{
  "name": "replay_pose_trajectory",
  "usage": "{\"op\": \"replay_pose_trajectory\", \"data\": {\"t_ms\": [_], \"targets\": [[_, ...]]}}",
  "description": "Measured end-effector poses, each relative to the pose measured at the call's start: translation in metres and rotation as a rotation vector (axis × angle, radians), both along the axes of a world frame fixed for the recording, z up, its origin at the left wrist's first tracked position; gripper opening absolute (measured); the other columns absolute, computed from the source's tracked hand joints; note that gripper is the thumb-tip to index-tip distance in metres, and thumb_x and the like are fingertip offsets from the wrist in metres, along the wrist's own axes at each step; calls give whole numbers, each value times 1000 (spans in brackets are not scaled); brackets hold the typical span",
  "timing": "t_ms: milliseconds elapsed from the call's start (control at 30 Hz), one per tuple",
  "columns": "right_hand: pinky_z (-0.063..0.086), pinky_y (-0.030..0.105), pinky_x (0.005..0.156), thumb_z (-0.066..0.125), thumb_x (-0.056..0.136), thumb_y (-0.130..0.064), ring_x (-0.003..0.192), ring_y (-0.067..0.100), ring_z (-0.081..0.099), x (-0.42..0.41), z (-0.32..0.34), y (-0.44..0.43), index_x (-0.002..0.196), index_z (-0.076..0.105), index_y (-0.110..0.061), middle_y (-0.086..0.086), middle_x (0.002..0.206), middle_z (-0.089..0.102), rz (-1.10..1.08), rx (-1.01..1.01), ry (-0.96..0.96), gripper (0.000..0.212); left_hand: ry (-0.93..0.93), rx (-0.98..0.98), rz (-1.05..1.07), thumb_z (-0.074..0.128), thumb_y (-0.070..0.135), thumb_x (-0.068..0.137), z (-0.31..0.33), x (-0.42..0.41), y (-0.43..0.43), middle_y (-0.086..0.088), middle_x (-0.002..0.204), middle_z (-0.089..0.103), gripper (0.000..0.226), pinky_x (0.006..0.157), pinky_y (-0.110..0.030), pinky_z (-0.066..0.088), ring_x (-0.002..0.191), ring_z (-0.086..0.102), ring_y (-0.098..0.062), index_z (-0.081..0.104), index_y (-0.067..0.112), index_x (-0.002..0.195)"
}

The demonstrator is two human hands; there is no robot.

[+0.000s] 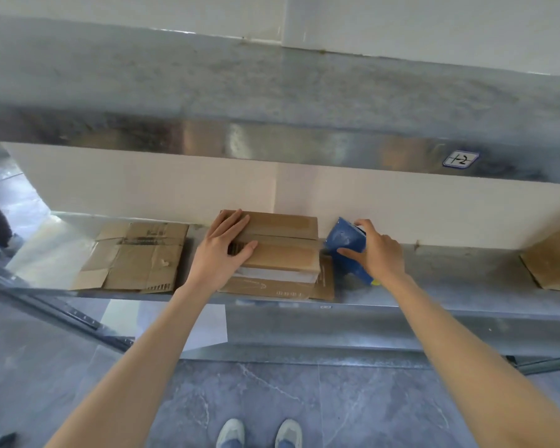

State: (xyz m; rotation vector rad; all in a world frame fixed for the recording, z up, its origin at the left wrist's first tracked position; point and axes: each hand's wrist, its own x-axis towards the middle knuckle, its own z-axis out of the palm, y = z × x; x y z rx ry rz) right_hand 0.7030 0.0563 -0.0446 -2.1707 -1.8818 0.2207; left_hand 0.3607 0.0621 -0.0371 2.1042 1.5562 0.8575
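A small brown cardboard box sits on a metal shelf, on top of flattened cardboard and a white sheet. My left hand lies on the box's left end, fingers straight across the top and thumb along the flap edge. Right of the box is a blue tape dispenser. My right hand grips it, thumb on its near face and fingers curled over the far side. Its lower part runs under my palm.
A flattened cardboard box lies on the shelf to the left. Another brown box stands at the far right. An upper metal shelf with a label "1-2" overhangs. A white wall backs the shelf. My shoes show on the grey floor.
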Motion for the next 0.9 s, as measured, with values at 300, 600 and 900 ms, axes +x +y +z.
{"op": "replay_pose_trajectory", "data": {"t_ms": [300,600,900], "targets": [[35,27,49,60,79,-71,58,20,47,10,-40,-4,120,32,-39,-2,73,60,-107,11,13,59,-22,15,24,62,44,91,-2,0,0,16,153,39,56,112,-43,40,148,20,-5,51,29,143],[53,43,80,56,86,-66,112,29,53,6,-42,-13,138,35,-33,2,126,54,-38,2,88,65,-20,-7,19,61,44,91,1,0,-1,16,154,37,56,114,-48,37,148,18,-4,50,30,143],[39,42,95,45,99,-48,122,28,42,-2,-17,-20,143,45,-26,5,135,42,-36,74,-31,49,21,-31,15,56,50,92,3,0,-1,20,156,31,58,114,-44,36,149,12,-1,44,32,147]]}}
